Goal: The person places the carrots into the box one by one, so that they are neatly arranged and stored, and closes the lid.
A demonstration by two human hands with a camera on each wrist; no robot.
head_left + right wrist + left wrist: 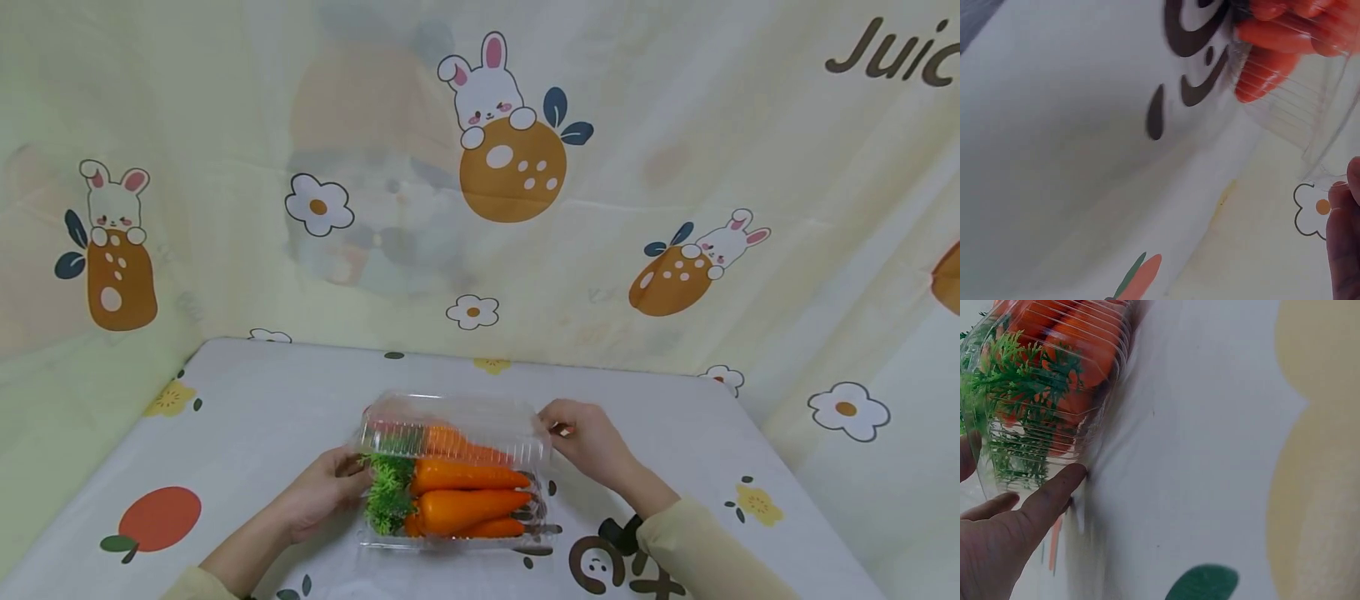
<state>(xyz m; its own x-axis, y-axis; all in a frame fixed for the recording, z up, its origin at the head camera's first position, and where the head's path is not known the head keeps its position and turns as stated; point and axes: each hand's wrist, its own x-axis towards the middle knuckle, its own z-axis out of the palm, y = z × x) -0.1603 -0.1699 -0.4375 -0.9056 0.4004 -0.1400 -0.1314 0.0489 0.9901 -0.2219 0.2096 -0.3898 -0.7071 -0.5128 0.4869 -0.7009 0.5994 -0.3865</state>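
A clear plastic clamshell box [457, 543] lies on the table, holding several orange carrots [474, 510] with leafy green tops [388, 493] toward the left. Its ribbed transparent lid [480, 408] is tilted up over the back carrots, leaving the front ones uncovered. My left hand [322, 493] holds the box's left end, and in the left wrist view the forefinger [1054, 495] lies along the ribbed side wall. At the lid's right corner my right hand [588, 433] pinches the plastic edge between thumb and fingers. The right wrist view shows those fingertips [1339, 203] at the rim.
A white cloth printed with fruit, flowers and dark lettering covers the table [270, 400]. Behind it hangs a pale curtain [375, 267] with rabbit and orange prints, which also runs down the left and right sides.
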